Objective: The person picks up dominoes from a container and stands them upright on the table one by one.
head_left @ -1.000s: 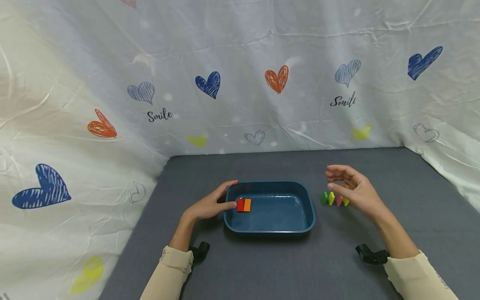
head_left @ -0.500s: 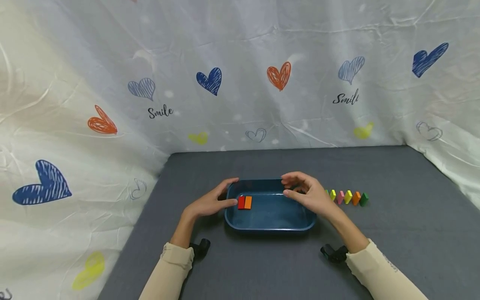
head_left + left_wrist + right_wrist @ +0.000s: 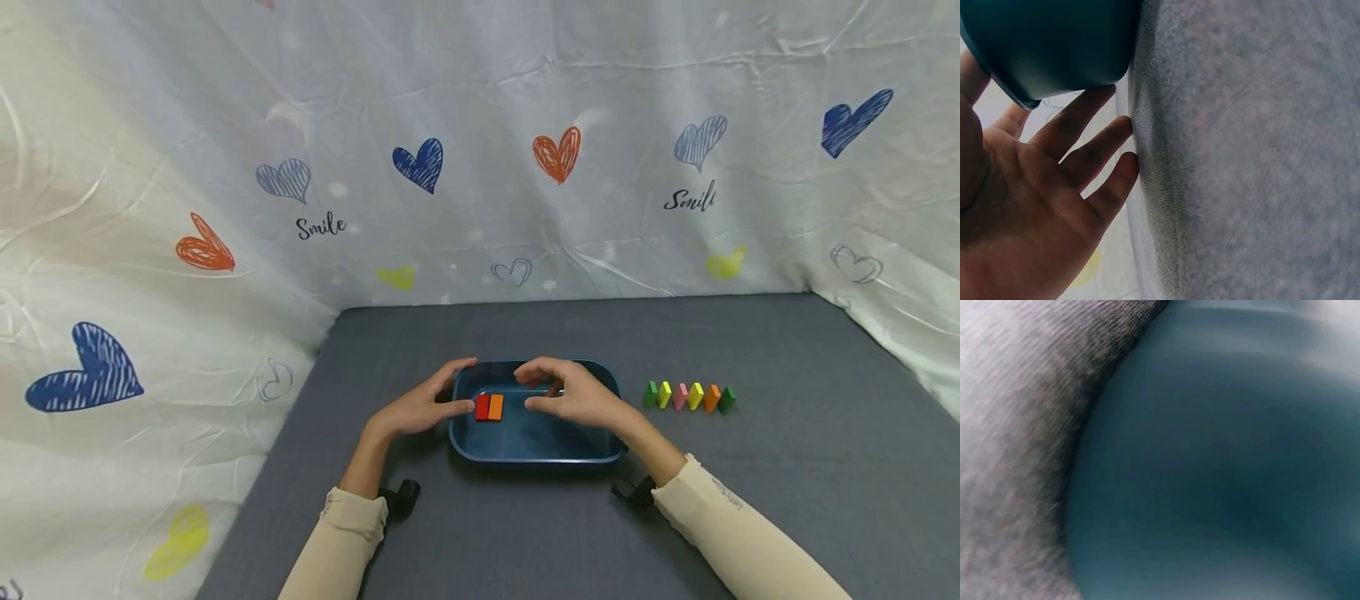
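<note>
A dark blue rectangular tray (image 3: 540,457) stands on the table; a red block (image 3: 482,407) and an orange block (image 3: 496,407) lie side by side at its left end. My left hand (image 3: 416,408) holds that end, thumb over the rim beside the red block. In the left wrist view, its spread fingers (image 3: 1066,131) lie against the tray's outer wall. Over the middle of the tray is my right hand (image 3: 573,396), fingers loosely bent, with a gap between thumb and forefinger and no block visible there. The right wrist view shows only blurred tray wall (image 3: 1179,456) and tablecloth.
Right of the tray, several small blocks stand upright in a spaced row: green (image 3: 650,394), yellow (image 3: 664,395), pink (image 3: 680,397), yellow (image 3: 696,396), orange (image 3: 712,398) and green (image 3: 727,400). A white curtain (image 3: 480,233) with printed hearts hangs behind the grey-covered table (image 3: 525,533).
My right hand has moved left from above the row of blocks to over the tray, uncovering the row's right end. My left hand and the tray have stayed in place.
</note>
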